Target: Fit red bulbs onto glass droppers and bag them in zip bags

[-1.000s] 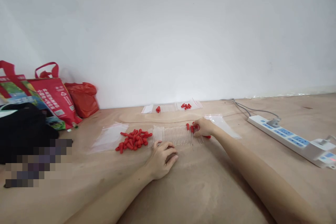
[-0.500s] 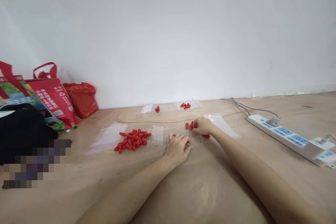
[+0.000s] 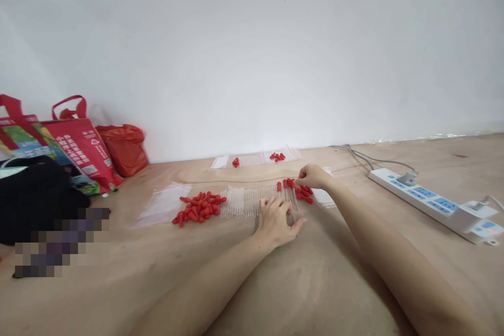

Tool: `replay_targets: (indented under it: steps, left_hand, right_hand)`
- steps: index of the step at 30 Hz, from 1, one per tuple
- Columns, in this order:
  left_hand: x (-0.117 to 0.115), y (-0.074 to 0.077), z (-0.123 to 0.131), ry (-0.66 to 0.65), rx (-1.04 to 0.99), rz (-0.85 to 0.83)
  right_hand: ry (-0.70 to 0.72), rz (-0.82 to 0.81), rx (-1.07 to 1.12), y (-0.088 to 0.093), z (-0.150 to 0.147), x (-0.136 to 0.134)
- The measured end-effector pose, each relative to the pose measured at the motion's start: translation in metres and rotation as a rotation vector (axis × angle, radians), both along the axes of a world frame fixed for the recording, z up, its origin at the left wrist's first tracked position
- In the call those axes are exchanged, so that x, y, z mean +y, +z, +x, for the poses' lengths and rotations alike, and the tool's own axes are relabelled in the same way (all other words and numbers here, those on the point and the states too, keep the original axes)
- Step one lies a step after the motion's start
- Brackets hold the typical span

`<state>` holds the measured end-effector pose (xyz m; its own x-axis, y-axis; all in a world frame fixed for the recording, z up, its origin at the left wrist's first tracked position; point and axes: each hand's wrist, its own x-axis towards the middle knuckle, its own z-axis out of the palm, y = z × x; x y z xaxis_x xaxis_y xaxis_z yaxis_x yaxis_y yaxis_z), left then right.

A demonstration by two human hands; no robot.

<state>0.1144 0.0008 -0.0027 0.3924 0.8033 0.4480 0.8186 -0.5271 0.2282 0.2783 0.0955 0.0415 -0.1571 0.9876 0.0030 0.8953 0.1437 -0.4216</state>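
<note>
Clear tubes [image 3: 238, 202]: they lie side by side in a row at the centre of the frame, just right of the large pile of red caps [image 3: 201, 207].
Red-capped tubes [image 3: 290, 184]: a few stand out at the right end of that row, caps toward the top of the frame; your right hand has come up and to the right, so more of them show than half a second ago.
Right hand [image 3: 313, 176]: your fingertips are drawn narrowly together, just beside the capped ends; you may have a cap or tube there, but I cannot tell.
Left hand [image 3: 273, 220]: you have it palm down over the lower ends at the row's right, thumb now spread wide of the fingers; nothing is seen gripped, though what lies under your palm is hidden.
Small red cluster [image 3: 305, 194]: it is now plainly in view below your right hand, which likely leaves those pieces easier for you to reach.
Plastic bags: one lies flat left of the pile [image 3: 163, 203]; another is partly behind your right forearm [image 3: 325, 198].
Power strip [image 3: 427, 202]: it lies at the right of the frame, well apart from your hands.
</note>
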Motion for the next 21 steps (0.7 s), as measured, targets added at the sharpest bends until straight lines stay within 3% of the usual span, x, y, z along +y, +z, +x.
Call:
replay_targets:
  steps: [7, 13, 17, 21]
  left_hand:
    - [-0.012, 0.011, 0.004, 0.16, 0.165, -0.157]
    - [-0.031, 0.03, -0.029, 0.106, 0.349, -0.216]
    - [-0.038, 0.031, -0.065, 0.088, 0.273, -0.27]
    - [-0.033, 0.02, -0.08, 0.024, 0.106, -0.27]
  right_hand:
    - [-0.075, -0.094, -0.087, -0.007, 0.004, 0.004]
    - [-0.082, -0.124, -0.09, -0.015, -0.003, 0.004]
    - [-0.137, -0.112, -0.016, -0.01, 0.0, 0.003]
    - [-0.156, -0.049, 0.078, 0.006, 0.001, -0.003]
